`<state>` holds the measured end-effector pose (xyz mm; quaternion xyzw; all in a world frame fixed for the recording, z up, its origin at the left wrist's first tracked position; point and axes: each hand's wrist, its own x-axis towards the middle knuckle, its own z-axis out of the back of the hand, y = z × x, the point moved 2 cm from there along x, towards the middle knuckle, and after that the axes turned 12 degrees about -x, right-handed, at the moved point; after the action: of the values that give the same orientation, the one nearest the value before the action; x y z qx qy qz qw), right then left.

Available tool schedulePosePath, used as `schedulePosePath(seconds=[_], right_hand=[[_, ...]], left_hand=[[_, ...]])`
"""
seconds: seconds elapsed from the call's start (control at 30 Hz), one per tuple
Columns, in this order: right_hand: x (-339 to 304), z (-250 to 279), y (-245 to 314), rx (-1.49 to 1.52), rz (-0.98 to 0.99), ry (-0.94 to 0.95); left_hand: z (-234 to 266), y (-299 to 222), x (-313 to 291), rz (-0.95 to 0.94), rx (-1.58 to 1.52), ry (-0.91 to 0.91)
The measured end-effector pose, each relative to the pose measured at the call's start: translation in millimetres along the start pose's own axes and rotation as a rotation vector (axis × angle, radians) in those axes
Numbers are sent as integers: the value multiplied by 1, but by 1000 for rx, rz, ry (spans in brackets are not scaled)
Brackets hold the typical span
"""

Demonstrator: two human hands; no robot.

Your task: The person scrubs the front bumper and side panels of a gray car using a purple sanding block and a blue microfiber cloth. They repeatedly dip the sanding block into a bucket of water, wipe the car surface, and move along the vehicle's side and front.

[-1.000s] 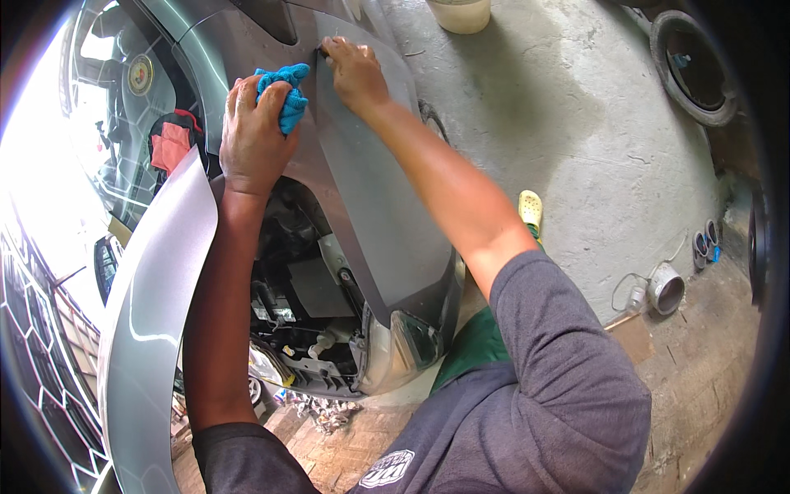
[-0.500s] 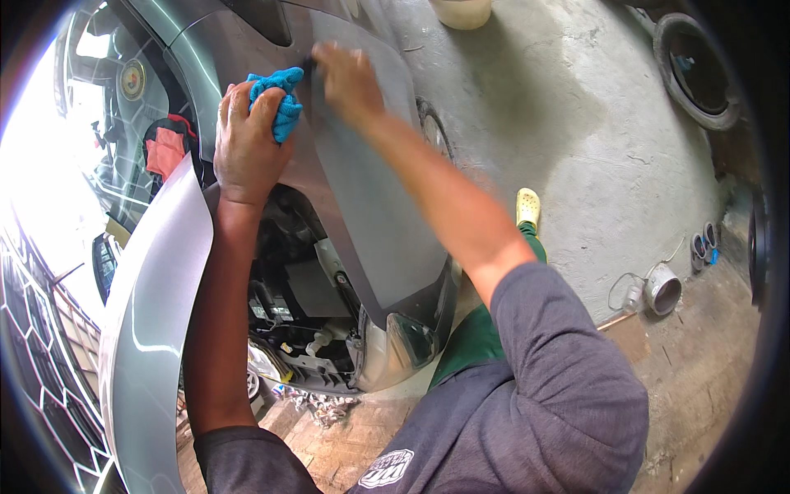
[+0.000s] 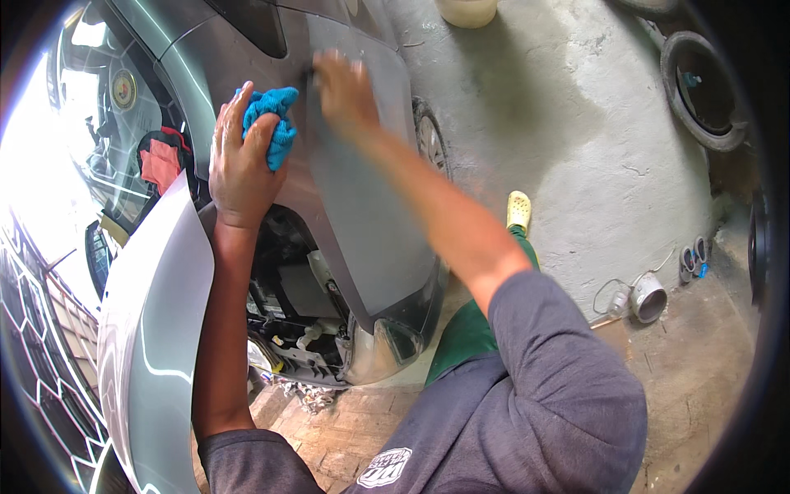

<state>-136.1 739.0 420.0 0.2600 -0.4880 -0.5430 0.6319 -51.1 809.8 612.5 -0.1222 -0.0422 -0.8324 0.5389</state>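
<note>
A bunched blue cloth [image 3: 278,140] is gripped between the thumb and fingers of my left hand [image 3: 245,169], which rests on the rear corner of a grey car. To its right, my right hand [image 3: 350,99] is at the car's side panel [image 3: 362,222], part of which is a flat matte grey. Its fingers are bent and smeared by motion. A small dark thing [image 3: 308,76] shows at their tips, too blurred to name. Below my left hand, an open cavity [image 3: 300,288] in the car's rear shows bare fittings.
A raised silver panel [image 3: 156,329] stands left of my left forearm. Red and black fabric [image 3: 162,158] lies by the rear glass. On the concrete floor are a pale bucket [image 3: 467,11], a tyre [image 3: 704,136] and a metal pot [image 3: 648,298]. My yellow clog [image 3: 518,210] is beside the car.
My left hand and the cloth sit slightly lower in view, with its fingers straighter. My right hand stays at the side panel, blurred in both frames. The whole view has shifted a little.
</note>
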Motion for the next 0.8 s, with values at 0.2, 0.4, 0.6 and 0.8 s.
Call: schedulePosePath(seconds=[0.2,0.4,0.6,0.8], right_hand=[[-142,63,39,33,170,253],[53,-4,-40,18,-71,103],[-142,64,39,70,48,262],[-8,10,-25,28,99,118]], left_hand=[[5,6,-8,23,39,53],[-1,-3,3,-27,-4,69],[10,3,-7,35,18,85],[1,0,3,20,2,61]])
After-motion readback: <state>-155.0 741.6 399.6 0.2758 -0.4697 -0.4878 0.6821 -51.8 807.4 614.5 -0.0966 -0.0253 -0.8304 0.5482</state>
